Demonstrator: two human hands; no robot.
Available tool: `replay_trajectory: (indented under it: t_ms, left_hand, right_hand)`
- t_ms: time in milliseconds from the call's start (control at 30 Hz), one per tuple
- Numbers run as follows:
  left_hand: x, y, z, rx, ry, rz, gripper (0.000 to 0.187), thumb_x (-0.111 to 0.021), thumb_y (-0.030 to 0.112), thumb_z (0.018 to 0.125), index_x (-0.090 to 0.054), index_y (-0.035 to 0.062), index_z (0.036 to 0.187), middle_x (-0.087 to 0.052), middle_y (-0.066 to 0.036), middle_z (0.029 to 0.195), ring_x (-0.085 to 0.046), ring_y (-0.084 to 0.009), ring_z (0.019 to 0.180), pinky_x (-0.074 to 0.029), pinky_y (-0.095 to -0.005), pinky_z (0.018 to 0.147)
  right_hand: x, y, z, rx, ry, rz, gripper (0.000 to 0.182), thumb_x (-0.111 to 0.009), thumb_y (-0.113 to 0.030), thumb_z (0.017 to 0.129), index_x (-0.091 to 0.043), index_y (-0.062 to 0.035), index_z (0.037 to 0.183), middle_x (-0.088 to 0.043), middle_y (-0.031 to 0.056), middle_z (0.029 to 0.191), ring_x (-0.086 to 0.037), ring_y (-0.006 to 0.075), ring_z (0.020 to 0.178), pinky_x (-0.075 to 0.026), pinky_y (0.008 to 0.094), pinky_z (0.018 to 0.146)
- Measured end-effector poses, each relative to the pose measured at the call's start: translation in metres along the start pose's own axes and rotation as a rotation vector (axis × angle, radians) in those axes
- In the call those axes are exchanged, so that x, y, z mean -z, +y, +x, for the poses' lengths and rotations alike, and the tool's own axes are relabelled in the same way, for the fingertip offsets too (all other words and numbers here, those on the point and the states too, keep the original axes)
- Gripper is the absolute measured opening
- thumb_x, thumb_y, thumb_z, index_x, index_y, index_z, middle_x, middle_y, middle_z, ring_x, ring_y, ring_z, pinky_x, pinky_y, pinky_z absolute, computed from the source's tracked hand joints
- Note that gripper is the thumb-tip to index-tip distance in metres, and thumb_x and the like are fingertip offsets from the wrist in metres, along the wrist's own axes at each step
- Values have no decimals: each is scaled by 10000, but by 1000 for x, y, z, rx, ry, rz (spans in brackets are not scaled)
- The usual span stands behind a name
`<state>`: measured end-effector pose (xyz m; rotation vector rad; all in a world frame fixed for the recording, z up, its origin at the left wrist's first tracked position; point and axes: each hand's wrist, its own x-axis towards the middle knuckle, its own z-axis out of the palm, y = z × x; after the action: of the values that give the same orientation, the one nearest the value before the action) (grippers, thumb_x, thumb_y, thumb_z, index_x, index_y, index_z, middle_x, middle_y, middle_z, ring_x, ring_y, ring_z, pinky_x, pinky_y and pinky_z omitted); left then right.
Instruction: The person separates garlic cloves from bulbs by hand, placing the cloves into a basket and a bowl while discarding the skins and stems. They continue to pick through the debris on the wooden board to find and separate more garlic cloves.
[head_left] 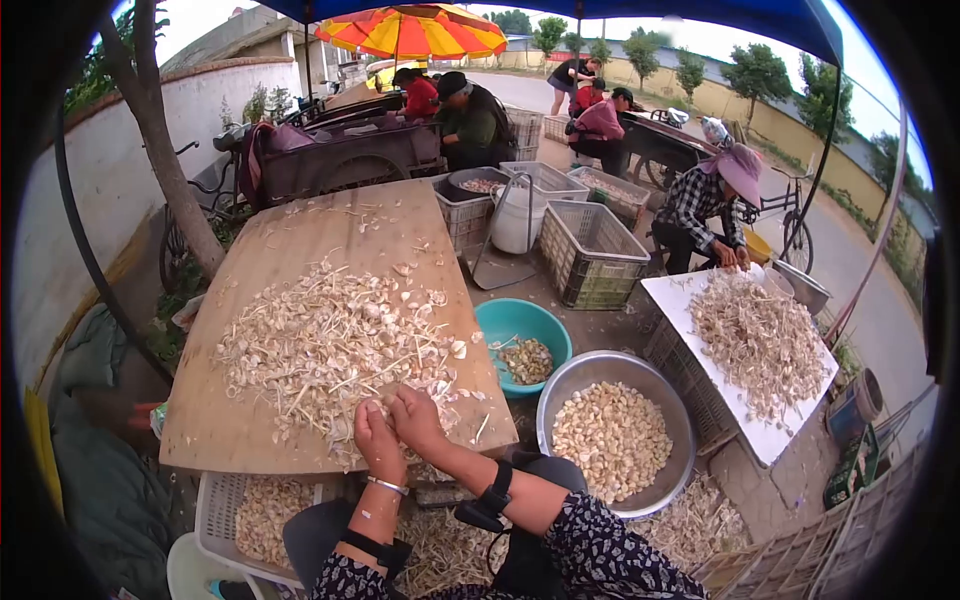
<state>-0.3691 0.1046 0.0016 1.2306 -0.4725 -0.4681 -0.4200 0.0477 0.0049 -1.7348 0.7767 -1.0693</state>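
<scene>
My left hand [378,440] and my right hand [416,418] are close together above the near edge of a wooden board [370,215]. Both have their fingers pinched; whatever is between them is too small or hidden to make out. Just beyond my fingers spreads a heap of garlic cloves, dry stalks and papery skins [310,345]. To the right of my hands, a wide metal basin [682,425] holds many loose garlic cloves [610,440]. Behind it, a teal plastic basin [495,318] contains a smaller amount of garlic [526,360].
A white crate [215,510] of garlic stands under the board at left. Skins [450,550] litter the ground by my legs. Plastic crates [595,245] stand ahead. At right, a person in a checked shirt [700,205] works at a white board [690,325] with garlic.
</scene>
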Motion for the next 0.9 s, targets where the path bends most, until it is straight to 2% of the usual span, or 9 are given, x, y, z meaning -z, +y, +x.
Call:
replay_trajectory:
  t_ms: [133,167,333,367,467,567,733,800,900]
  left_hand:
    - [29,34,-10,302,-119,-394,232,-434,260,962,-532,59,1025,-481,6,664,-388,-79,473,-298,-201,424]
    - [48,25,-2,340,-102,-473,172,-437,238,948,-504,84,913,-545,-55,729,-446,-127,460,-292,-228,392]
    - [54,61,-24,432,-124,-494,156,-456,207,924,-535,71,918,-540,-49,727,-449,-128,477,-319,-235,414]
    - [44,67,-35,339,-166,-415,161,-458,203,925,-543,67,923,-548,-46,741,-457,-122,492,-329,-228,427]
    - [18,48,-65,67,-339,32,162,-478,139,922,-573,23,986,-580,-57,799,-532,-114,638,-430,-231,547]
    - [-28,-11,-87,-579,-454,478,158,-579,78,822,-595,1,960,-579,-144,973,-575,-296,909,-476,-361,790]
    - [-64,60,-105,-776,-673,282,194,-632,93,807,-602,14,982,-582,-132,1062,-560,-311,1012,-459,-373,874]
    - [-58,63,-102,-691,-722,206,177,-631,94,815,-609,26,977,-592,-121,1038,-570,-301,979,-465,-371,849]
    - [-22,39,-64,-521,-805,332,157,-625,103,832,-630,33,973,-634,-96,904,-614,-238,814,-493,-326,723]
  right_hand:
    - [11,-9,-30,-315,-55,556,156,-549,-174,887,-597,-31,849,-582,65,684,-542,240,609,-433,336,599]
    - [17,-14,-46,-282,-26,590,192,-551,-218,907,-622,-40,918,-551,-6,681,-502,122,615,-418,277,590]
    - [36,15,-100,-554,-221,194,265,-516,-239,921,-583,-55,1100,-545,2,738,-475,94,578,-382,240,520]
    - [44,19,-106,-620,-273,87,295,-508,-244,925,-573,-58,1145,-543,4,752,-468,87,569,-374,230,503]
    - [64,-29,-105,-772,-202,1143,321,-411,-293,978,-541,-61,1156,-599,48,969,-557,131,803,-481,278,726]
    - [67,-37,-100,-641,166,1314,407,-343,-434,990,-512,-97,1143,-565,39,1014,-554,163,935,-474,309,808]
    - [146,-37,-98,-492,269,1439,166,-516,-190,946,-531,-66,1055,-585,59,971,-588,176,856,-504,277,761]
    - [202,-40,-89,-315,275,1246,155,-622,-183,892,-533,-55,900,-525,16,802,-472,91,620,-409,214,490]
    - [274,-10,-75,-100,805,164,158,-529,-208,941,-583,-72,880,-518,-26,767,-449,57,630,-325,181,490]
